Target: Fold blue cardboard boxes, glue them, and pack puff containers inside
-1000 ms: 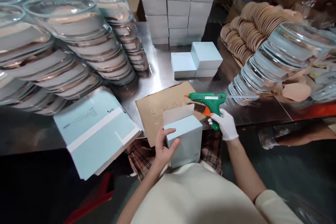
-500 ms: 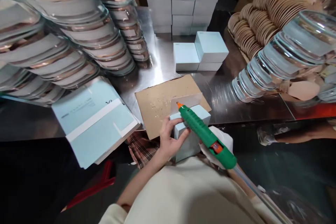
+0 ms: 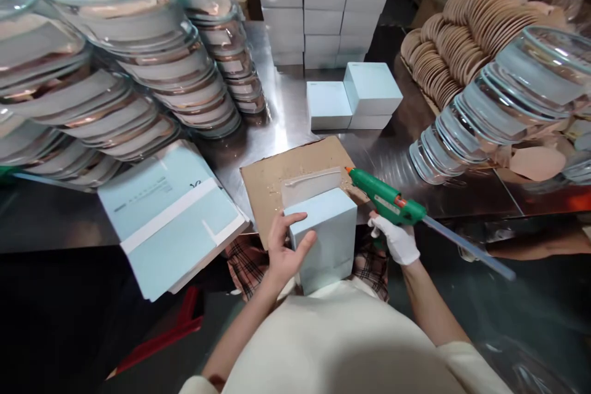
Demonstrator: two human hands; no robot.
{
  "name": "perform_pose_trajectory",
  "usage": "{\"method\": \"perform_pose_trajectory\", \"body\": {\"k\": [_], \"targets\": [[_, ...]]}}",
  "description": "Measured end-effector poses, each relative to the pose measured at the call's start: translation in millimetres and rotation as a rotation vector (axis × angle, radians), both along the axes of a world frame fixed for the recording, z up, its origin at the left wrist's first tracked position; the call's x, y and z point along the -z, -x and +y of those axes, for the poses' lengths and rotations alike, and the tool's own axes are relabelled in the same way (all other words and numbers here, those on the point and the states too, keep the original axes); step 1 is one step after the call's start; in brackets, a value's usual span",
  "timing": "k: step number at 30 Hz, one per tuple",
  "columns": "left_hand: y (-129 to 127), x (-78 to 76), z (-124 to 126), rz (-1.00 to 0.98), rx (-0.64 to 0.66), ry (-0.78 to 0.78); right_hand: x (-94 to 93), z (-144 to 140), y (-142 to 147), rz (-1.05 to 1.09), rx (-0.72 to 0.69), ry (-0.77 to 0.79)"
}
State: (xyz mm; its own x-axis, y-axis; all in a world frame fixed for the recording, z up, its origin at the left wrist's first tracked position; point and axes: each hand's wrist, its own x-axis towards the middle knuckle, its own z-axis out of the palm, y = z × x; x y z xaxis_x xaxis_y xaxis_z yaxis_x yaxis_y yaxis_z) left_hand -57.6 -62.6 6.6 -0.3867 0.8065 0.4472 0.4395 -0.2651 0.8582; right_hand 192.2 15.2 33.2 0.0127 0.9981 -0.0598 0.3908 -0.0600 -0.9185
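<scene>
left hand grips pale box; gloved right hand clasps glue gun over steel table.

A steel table carries stacked glass bowls, white boxes and two blue boxes. Near its front edge lie a cardboard sheet and flat cartons. Round pads sit right.

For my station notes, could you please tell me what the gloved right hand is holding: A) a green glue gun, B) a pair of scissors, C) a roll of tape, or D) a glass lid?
A: the right hand grips a green glue gun, its orange tip beside the pale blue box that the left hand steadies.
</scene>
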Motion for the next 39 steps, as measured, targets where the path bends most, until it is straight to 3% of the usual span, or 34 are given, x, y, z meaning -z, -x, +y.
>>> {"method": "perform_pose_trajectory", "body": {"k": [5, 8, 11, 12, 14, 16, 18, 20, 24, 28, 31, 33, 35, 36, 38, 39], "targets": [[5.7, 2.5, 0.1, -0.058, 0.038, 0.005, 11.3, 44.1, 21.9, 0.166, -0.001, 0.286], [6.2, 2.7, -0.1, -0.078, 0.069, 0.011, -0.8, 59.2, 11.2, 0.096, 0.037, 0.244], [5.2, 3.0, 0.7, -0.112, 0.104, 0.009, -26.6, 56.6, 1.7, 0.017, 0.101, 0.118], [4.6, 3.1, 1.4, -0.122, 0.128, 0.0, -34.8, 53.4, 4.0, 0.013, 0.063, 0.062], [2.9, 3.7, 3.0, -0.133, 0.182, -0.03, -45.9, 47.4, 16.4, 0.071, -0.145, 0.008], [0.6, 4.8, 4.7, -0.146, 0.214, -0.069, -48.1, 44.3, 31.7, 0.2, -0.372, 0.061], [-1.7, 6.5, 6.2, -0.194, 0.196, -0.11, -44.3, 44.3, 39.5, 0.314, -0.43, 0.111], [-3.0, 8.3, 7.8, -0.299, 0.161, -0.148, -40.5, 45.6, 35.9, 0.349, -0.496, 0.054], [1.7, 9.1, 10.7, -0.422, 0.215, -0.164, -46.2, 46.8, 15.8, 0.217, -0.922, -0.211], [9.1, 6.2, 9.9, -0.297, 0.25, -0.117, -58.7, 46.8, 17.1, -0.033, -1.062, -0.422], [8.7, 2.7, 8.3, -0.256, 0.238, -0.094, -59.7, 49.4, 23.5, -0.096, -1.139, -0.498], [8.5, -1.4, 7.5, -0.249, 0.254, -0.083, -54.5, 49.1, 21.7, -0.068, -1.139, -0.47], [12.7, -7.7, 7.0, -0.236, 0.237, -0.091, -45.5, 42.5, 13.4, 0.027, -0.989, -0.396], [16.8, -11.3, 6.8, -0.23, 0.168, -0.122, -40.3, 35.9, 7.6, 0.096, -0.846, -0.341], [27.2, -17.9, 7.4, -0.221, -0.107, -0.199, -30.2, 16.7, -3.5, 0.222, -0.578, -0.174], [32.0, -20.0, 8.5, -0.212, -0.253, -0.217, -25.9, 5.4, -7.1, 0.253, -0.528, -0.069]]}}
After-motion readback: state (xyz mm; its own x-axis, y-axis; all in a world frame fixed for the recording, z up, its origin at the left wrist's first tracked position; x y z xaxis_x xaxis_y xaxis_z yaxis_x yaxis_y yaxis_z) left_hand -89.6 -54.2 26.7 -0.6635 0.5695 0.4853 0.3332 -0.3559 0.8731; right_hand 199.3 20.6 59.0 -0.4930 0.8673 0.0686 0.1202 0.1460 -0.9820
